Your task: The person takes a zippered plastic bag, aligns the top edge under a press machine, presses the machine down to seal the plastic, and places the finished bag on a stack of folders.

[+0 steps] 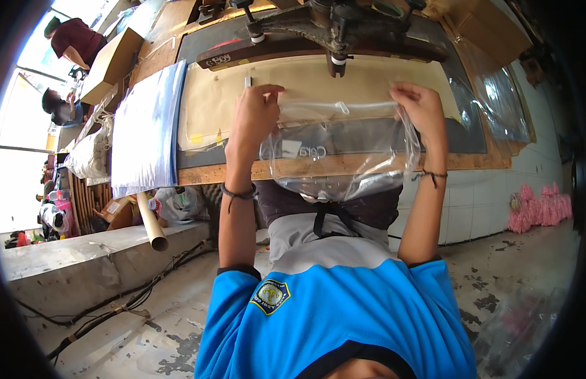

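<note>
A clear plastic zip bag (343, 161) hangs between my two hands at the near edge of the work table. Its zip strip with a small clear slider (341, 108) runs across the top, and faint lettering shows on the film. My left hand (258, 110) pinches the bag's upper left corner, fingers closed. At the upper right corner, my right hand (419, 104) grips the film between thumb and fingers. Beneath both hands lies a tan sheet (293, 79) on a dark grey mat (457, 136).
A heavy dark metal press bar (274, 54) spans the table's far side. To the left lies a stack of clear plastic sheets (144, 126) beside a cardboard box (113, 63). More clear film (501, 104) covers the right end. Two people are at far left; pink bundles (539, 208) stand at right.
</note>
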`<action>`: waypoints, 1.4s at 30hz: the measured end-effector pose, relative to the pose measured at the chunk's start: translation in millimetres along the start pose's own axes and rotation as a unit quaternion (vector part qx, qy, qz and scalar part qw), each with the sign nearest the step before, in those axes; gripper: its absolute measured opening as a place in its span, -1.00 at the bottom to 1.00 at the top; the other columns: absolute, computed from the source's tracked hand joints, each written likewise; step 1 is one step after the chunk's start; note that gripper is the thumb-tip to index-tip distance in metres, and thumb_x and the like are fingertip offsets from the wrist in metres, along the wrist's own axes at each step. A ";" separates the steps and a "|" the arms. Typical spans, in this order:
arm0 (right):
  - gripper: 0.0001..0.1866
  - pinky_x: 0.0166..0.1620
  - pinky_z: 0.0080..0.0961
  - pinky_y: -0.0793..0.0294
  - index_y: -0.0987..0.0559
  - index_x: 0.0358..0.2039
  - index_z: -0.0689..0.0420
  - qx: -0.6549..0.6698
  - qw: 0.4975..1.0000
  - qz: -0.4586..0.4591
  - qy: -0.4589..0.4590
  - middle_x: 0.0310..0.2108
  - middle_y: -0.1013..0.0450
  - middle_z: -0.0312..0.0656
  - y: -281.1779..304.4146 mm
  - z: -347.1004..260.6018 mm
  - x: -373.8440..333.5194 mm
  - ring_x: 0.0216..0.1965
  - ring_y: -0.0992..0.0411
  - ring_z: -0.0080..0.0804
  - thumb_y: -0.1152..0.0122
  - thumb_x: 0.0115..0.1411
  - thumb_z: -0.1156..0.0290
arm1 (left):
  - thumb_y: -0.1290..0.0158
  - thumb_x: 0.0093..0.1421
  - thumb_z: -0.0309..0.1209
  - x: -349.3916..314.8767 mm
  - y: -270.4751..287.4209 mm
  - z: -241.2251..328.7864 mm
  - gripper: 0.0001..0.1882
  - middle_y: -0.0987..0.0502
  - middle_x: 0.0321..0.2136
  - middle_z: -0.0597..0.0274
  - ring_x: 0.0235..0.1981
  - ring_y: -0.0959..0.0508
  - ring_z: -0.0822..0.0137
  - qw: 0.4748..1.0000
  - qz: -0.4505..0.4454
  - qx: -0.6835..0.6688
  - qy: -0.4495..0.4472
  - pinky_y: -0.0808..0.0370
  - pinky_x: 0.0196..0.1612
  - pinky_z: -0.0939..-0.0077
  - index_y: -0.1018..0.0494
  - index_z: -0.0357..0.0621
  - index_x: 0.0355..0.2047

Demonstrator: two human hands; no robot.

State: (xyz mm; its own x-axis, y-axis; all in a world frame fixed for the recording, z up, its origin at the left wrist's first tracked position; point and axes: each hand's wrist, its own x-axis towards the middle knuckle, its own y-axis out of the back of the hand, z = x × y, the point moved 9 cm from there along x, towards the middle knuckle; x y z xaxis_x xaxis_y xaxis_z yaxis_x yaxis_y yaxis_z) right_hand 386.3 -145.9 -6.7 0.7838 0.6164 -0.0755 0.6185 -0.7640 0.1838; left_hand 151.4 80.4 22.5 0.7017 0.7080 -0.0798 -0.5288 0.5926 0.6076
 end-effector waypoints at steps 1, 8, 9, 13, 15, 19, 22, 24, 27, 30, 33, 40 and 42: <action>-0.73 -0.47 -0.59 -0.54 -0.63 -0.15 0.36 0.005 1.000 0.004 0.002 -0.43 -0.57 -0.19 0.6 1.8 4.0 -0.54 -0.48 -0.57 -0.31 0.17 0.48 | 0.09 0.26 -0.54 2.1 3.2 6.9 -0.72 -0.59 -0.57 -0.01 -0.69 -0.62 0.20 1.000 0.019 0.017 -0.014 -0.54 -0.50 0.37 -0.59 -0.34 -0.15; -0.73 -0.49 -0.63 -0.45 -0.62 -0.14 0.33 0.040 0.999 -0.008 0.005 -0.41 -0.56 -0.23 -16.3 9.6 41.3 -0.54 -0.44 -0.61 -0.34 0.18 0.47 | 0.08 0.21 -0.56 26.4 11.2 0.4 -0.70 -0.63 -0.48 -0.08 -0.70 -0.63 0.19 0.999 0.046 0.015 -0.024 -0.55 -0.54 0.41 -0.59 -0.39 -0.14; -0.73 -0.49 -0.63 -0.45 -0.62 -0.14 0.33 0.052 0.999 -0.010 0.009 -0.41 -0.56 -0.23 -17.5 11.1 44.5 -0.54 -0.44 -0.61 -0.34 0.18 0.46 | 0.08 0.21 -0.56 27.5 11.8 1.7 -0.70 -0.63 -0.49 -0.06 -0.70 -0.63 0.19 0.998 0.048 0.020 -0.024 -0.55 -0.55 0.41 -0.58 -0.39 -0.14; -0.71 -0.51 -0.56 -0.46 -0.60 -0.17 0.40 0.077 0.996 0.008 0.033 -0.48 -0.57 -0.15 -18.6 8.1 53.0 -0.59 -0.48 -0.50 -0.35 0.14 0.48 | 0.06 0.21 -0.58 29.6 16.4 5.2 -0.71 -0.62 -0.52 -0.02 -0.70 -0.61 0.25 0.998 0.065 0.010 -0.024 -0.51 -0.59 0.42 -0.56 -0.40 -0.11; -0.73 -0.50 -0.56 -0.45 -0.60 -0.19 0.39 0.084 0.996 0.020 0.028 -0.47 -0.57 -0.15 -20.2 7.3 53.7 -0.60 -0.48 -0.50 -0.36 0.13 0.48 | 0.06 0.22 -0.58 30.4 18.4 4.6 -0.71 -0.61 -0.54 0.00 -0.71 -0.60 0.28 0.997 0.079 -0.007 -0.021 -0.49 -0.61 0.43 -0.55 -0.39 -0.10; -0.75 -0.48 -0.56 -0.46 -0.60 -0.23 0.37 0.062 0.997 0.039 0.021 -0.43 -0.59 -0.14 -17.3 10.9 57.4 -0.58 -0.49 -0.49 -0.36 0.12 0.49 | 0.04 0.25 -0.55 28.0 16.9 2.9 -0.73 -0.60 -0.56 0.03 -0.71 -0.58 0.34 0.996 0.086 -0.028 -0.009 -0.47 -0.62 0.43 -0.55 -0.34 -0.09; -0.70 -0.45 -0.61 -0.46 -0.58 -0.13 0.35 0.067 0.998 0.022 -0.002 -0.33 -0.61 -0.14 -21.2 13.7 56.1 -0.46 -0.52 -0.54 -0.36 0.16 0.46 | 0.04 0.24 -0.55 32.5 15.5 -1.9 -0.74 -0.60 -0.57 0.00 -0.70 -0.59 0.30 0.997 0.073 -0.014 -0.010 -0.48 -0.60 0.40 -0.57 -0.32 -0.12; -0.68 -0.44 -0.58 -0.46 -0.60 -0.15 0.38 0.067 0.996 0.049 0.035 -0.39 -0.60 -0.15 -18.1 13.8 61.7 -0.51 -0.51 -0.53 -0.37 0.13 0.47 | 0.03 0.23 -0.56 34.0 13.0 -6.4 -0.75 -0.60 -0.58 -0.04 -0.69 -0.60 0.25 0.996 0.082 0.009 -0.027 -0.50 -0.57 0.38 -0.59 -0.32 -0.15; -0.68 -0.43 -0.58 -0.46 -0.62 -0.15 0.37 0.060 0.994 0.070 0.058 -0.41 -0.61 -0.16 -16.9 16.9 68.7 -0.52 -0.50 -0.54 -0.37 0.11 0.46 | 0.03 0.21 -0.56 41.5 15.9 -5.2 -0.76 -0.60 -0.60 -0.09 -0.67 -0.61 0.18 0.988 0.132 0.034 -0.073 -0.52 -0.52 0.34 -0.60 -0.34 -0.19; -0.68 -0.37 -0.62 -0.48 -0.60 -0.10 0.37 0.050 0.997 0.046 0.036 -0.31 -0.62 -0.14 -21.4 17.0 66.5 -0.40 -0.53 -0.55 -0.34 0.15 0.49 | 0.02 0.20 -0.55 39.3 20.9 -5.2 -0.76 -0.60 -0.60 -0.10 -0.66 -0.62 0.16 0.980 0.171 0.023 -0.100 -0.52 -0.50 0.34 -0.60 -0.34 -0.21; -0.68 -0.32 -0.65 -0.50 -0.59 -0.08 0.38 0.046 0.998 0.035 0.015 -0.27 -0.62 -0.13 -20.6 17.1 57.3 -0.34 -0.56 -0.54 -0.33 0.17 0.50 | 0.02 0.23 -0.54 28.6 24.0 2.2 -0.76 -0.59 -0.62 -0.06 -0.69 -0.61 0.21 0.979 0.183 -0.011 -0.093 -0.51 -0.52 0.36 -0.60 -0.33 -0.20; -0.70 -0.31 -0.66 -0.49 -0.64 -0.13 0.35 0.031 0.995 0.073 0.053 -0.31 -0.63 -0.16 -9.4 16.0 57.2 -0.36 -0.55 -0.56 -0.37 0.13 0.50 | 0.04 0.24 -0.51 29.6 15.9 -10.7 -0.70 -0.65 -0.51 0.03 -0.74 -0.58 0.34 0.981 0.157 -0.116 -0.015 -0.51 -0.57 0.44 -0.58 -0.31 -0.09; -0.72 -0.31 -0.66 -0.49 -0.66 -0.15 0.33 0.025 0.996 0.076 0.051 -0.31 -0.63 -0.16 -11.6 13.4 58.5 -0.36 -0.55 -0.57 -0.38 0.12 0.50 | 0.06 0.21 -0.53 35.3 13.9 -23.6 -0.67 -0.67 -0.42 0.03 -0.73 -0.58 0.34 0.973 0.172 -0.151 -0.018 -0.52 -0.58 0.46 -0.57 -0.34 -0.07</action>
State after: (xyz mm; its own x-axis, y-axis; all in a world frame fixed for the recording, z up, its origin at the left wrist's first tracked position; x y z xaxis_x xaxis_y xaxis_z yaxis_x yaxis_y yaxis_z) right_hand 425.7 -103.5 -26.4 0.8599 0.5080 0.0504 0.4978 -0.8564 0.1371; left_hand 157.6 122.7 9.4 0.4715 0.8740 0.1177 -0.8478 0.4125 0.3332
